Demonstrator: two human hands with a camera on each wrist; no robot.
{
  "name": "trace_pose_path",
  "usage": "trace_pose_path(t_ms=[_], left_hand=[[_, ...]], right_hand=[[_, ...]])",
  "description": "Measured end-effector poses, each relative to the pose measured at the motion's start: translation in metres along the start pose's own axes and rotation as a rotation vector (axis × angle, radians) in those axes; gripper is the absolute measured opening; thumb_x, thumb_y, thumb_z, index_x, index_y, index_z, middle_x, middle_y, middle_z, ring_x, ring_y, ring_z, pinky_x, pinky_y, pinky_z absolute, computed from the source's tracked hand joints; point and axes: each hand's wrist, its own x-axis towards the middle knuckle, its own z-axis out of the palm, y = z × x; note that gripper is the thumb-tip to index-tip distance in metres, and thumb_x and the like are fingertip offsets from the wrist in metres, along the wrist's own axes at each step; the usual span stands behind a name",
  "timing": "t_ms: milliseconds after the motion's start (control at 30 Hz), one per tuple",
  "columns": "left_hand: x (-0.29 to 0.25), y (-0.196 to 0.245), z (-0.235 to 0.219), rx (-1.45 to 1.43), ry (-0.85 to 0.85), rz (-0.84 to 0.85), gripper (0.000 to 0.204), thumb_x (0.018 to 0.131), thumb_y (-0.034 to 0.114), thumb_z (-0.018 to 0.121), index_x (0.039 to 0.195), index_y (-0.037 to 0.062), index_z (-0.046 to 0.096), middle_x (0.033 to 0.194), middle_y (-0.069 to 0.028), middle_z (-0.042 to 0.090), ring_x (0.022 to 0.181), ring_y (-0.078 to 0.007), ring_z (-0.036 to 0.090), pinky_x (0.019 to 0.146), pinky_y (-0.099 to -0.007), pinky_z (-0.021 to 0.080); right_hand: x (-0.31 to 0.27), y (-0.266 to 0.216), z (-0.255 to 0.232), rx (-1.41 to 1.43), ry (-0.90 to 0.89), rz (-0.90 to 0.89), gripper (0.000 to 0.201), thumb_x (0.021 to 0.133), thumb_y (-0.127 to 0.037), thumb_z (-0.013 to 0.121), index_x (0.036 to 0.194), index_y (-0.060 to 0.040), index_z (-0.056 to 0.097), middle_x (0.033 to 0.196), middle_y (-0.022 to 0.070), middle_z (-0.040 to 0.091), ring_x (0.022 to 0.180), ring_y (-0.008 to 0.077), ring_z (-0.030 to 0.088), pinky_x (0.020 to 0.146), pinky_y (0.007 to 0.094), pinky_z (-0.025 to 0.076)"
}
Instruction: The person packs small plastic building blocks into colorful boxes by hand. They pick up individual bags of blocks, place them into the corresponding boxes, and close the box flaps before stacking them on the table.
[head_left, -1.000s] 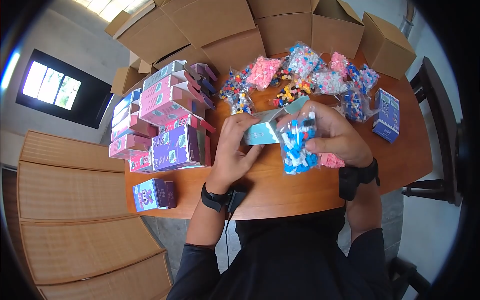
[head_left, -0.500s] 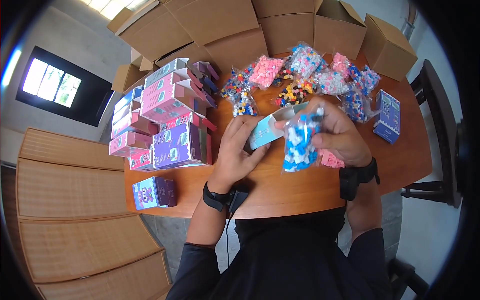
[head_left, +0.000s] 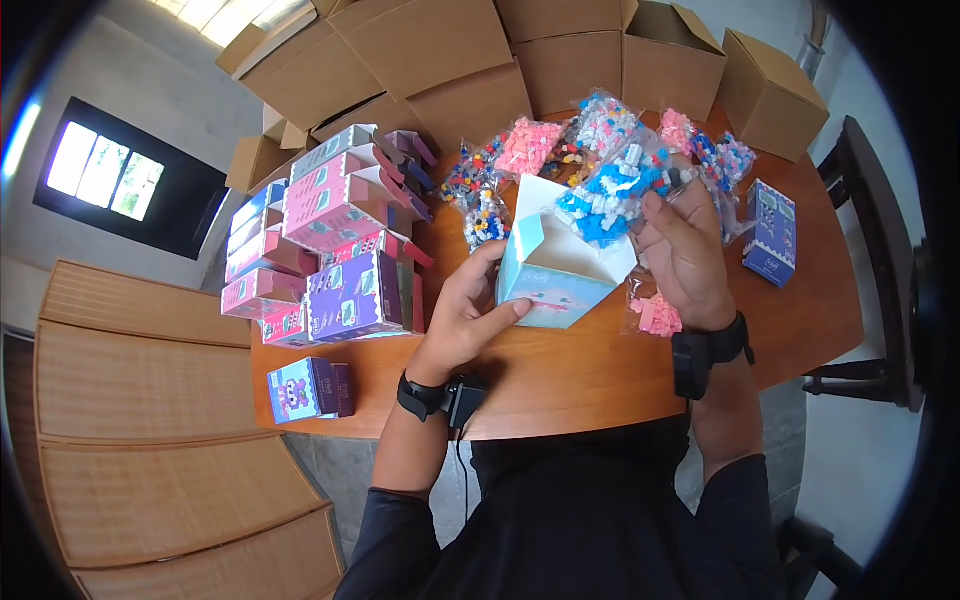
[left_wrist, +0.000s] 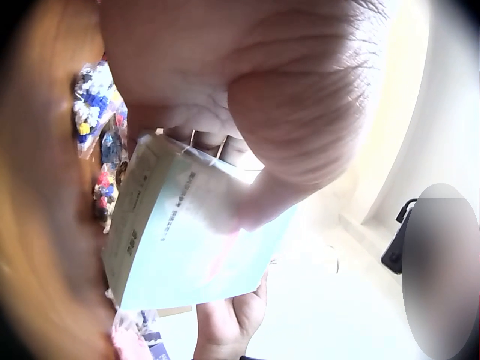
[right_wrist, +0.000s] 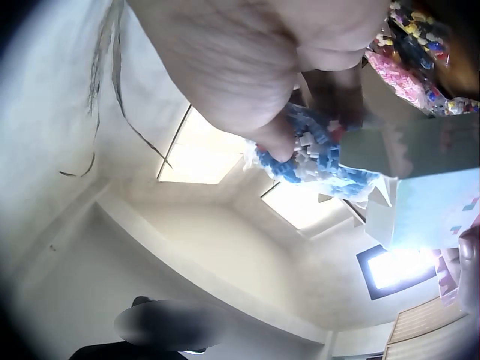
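My left hand grips a light blue carton by its left side, thumb across the printed front. The carton is tilted, with its top flaps spread and its white inside showing. In the left wrist view the same carton has the thumb pressed on its face. My right hand pinches a clear bag of blue and white bricks right over the carton's opening. In the right wrist view the bag hangs between thumb and fingers, beside a carton flap. A small bag of pink bricks lies under my right hand.
Several bags of coloured bricks, one of them pink, lie across the back of the table. Stacked cartons, including a purple one, stand at left. A blue carton is at right. Brown cardboard boxes line the far edge.
The light blue carton has been turned and tipped so its opening faces up. My right hand has raised the bag of blue and white bricks up and over that opening.
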Motion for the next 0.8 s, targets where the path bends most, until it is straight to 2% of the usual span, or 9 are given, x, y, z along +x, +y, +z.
trace_pose_path(t_ms=[100, 200, 300, 433, 533, 633, 733, 767, 800], left_hand=[[0.0, -0.001, 0.001, -0.022, -0.003, -0.009, 0.05, 0.083, 0.0, 0.065, 0.128, -0.0012, 0.043, 0.117, -0.0072, 0.052, 0.112, -0.0153, 0.048, 0.098, -0.031, 0.036], [0.0, -0.001, 0.001, 0.046, -0.017, -0.001, 0.048, 0.083, 0.0, 0.065, 0.127, -0.0011, 0.044, 0.115, -0.007, 0.052, 0.11, -0.0147, 0.048, 0.097, -0.0303, 0.037], [0.0, 0.0, 0.001, 0.026, -0.023, -0.018, 0.048, 0.083, 0.0, 0.065, 0.126, -0.001, 0.044, 0.114, -0.0069, 0.052, 0.109, -0.0142, 0.049, 0.096, -0.0297, 0.038], [0.0, 0.002, 0.001, 0.076, -0.012, -0.009, 0.048, 0.083, 0.0, 0.066, 0.126, -0.0012, 0.044, 0.115, -0.007, 0.052, 0.109, -0.0143, 0.049, 0.096, -0.0295, 0.038], [-0.001, 0.0, 0.001, -0.01, -0.001, -0.021, 0.047, 0.083, 0.002, 0.066, 0.126, -0.0017, 0.045, 0.116, -0.0072, 0.051, 0.11, -0.0148, 0.049, 0.097, -0.0304, 0.038], [-0.001, -0.002, -0.001, 0.052, -0.023, 0.031, 0.054, 0.085, 0.002, 0.064, 0.132, -0.0002, 0.037, 0.12, -0.0105, 0.051, 0.113, -0.0184, 0.048, 0.098, -0.0337, 0.038], [0.003, 0.001, 0.003, -0.028, 0.095, 0.172, 0.064, 0.088, 0.001, 0.058, 0.141, 0.0052, 0.023, 0.128, -0.0162, 0.047, 0.12, -0.0242, 0.046, 0.1, -0.0373, 0.037], [0.003, 0.002, 0.006, -0.138, 0.12, 0.179, 0.076, 0.09, 0.001, 0.054, 0.146, 0.012, 0.004, 0.137, -0.0212, 0.038, 0.126, -0.029, 0.041, 0.103, -0.0405, 0.035], [0.003, 0.005, 0.009, -0.147, 0.154, 0.19, 0.078, 0.09, 0.001, 0.053, 0.147, 0.0131, 0.002, 0.139, -0.0215, 0.036, 0.127, -0.0293, 0.04, 0.103, -0.0409, 0.034]], right_hand=[[-0.002, -0.002, 0.002, -0.049, 0.041, -0.023, 0.039, 0.086, 0.001, 0.06, 0.121, -0.003, 0.045, 0.115, 0.0084, 0.055, 0.107, 0.0174, 0.055, 0.092, 0.0318, 0.045], [-0.004, -0.008, 0.002, -0.309, -0.089, -0.012, 0.04, 0.083, 0.002, 0.062, 0.12, -0.0022, 0.046, 0.115, 0.0081, 0.055, 0.103, 0.0155, 0.055, 0.091, 0.0297, 0.045], [-0.001, -0.01, 0.006, -0.549, -0.27, 0.092, 0.044, 0.08, 0.001, 0.063, 0.122, -0.0021, 0.047, 0.117, 0.0089, 0.053, 0.105, 0.0145, 0.053, 0.092, 0.0291, 0.043], [-0.001, -0.008, 0.015, -0.542, -0.333, 0.03, 0.05, 0.08, -0.009, 0.064, 0.126, -0.001, 0.046, 0.124, 0.0106, 0.049, 0.112, 0.0162, 0.047, 0.095, 0.032, 0.04], [-0.001, -0.009, 0.015, -0.507, -0.293, 0.014, 0.05, 0.081, -0.012, 0.065, 0.125, -0.0003, 0.045, 0.124, 0.011, 0.049, 0.113, 0.0173, 0.047, 0.095, 0.0328, 0.04], [0.002, -0.003, 0.009, -0.635, -0.238, -0.166, 0.05, 0.081, -0.012, 0.065, 0.124, -0.0005, 0.045, 0.123, 0.0116, 0.049, 0.113, 0.0177, 0.047, 0.095, 0.0334, 0.04], [0.001, 0.006, 0.011, -0.61, -0.067, -0.265, 0.047, 0.081, -0.01, 0.066, 0.122, -0.0007, 0.046, 0.121, 0.0108, 0.05, 0.115, 0.0182, 0.046, 0.095, 0.033, 0.04], [-0.001, 0.009, 0.012, -0.599, -0.093, -0.209, 0.046, 0.081, -0.009, 0.065, 0.123, -0.0007, 0.047, 0.121, 0.0107, 0.05, 0.114, 0.0184, 0.048, 0.094, 0.0329, 0.041], [-0.003, 0.011, 0.014, -0.589, -0.118, -0.153, 0.046, 0.082, -0.008, 0.064, 0.123, -0.0007, 0.047, 0.12, 0.0106, 0.05, 0.112, 0.0186, 0.049, 0.093, 0.0329, 0.042]])
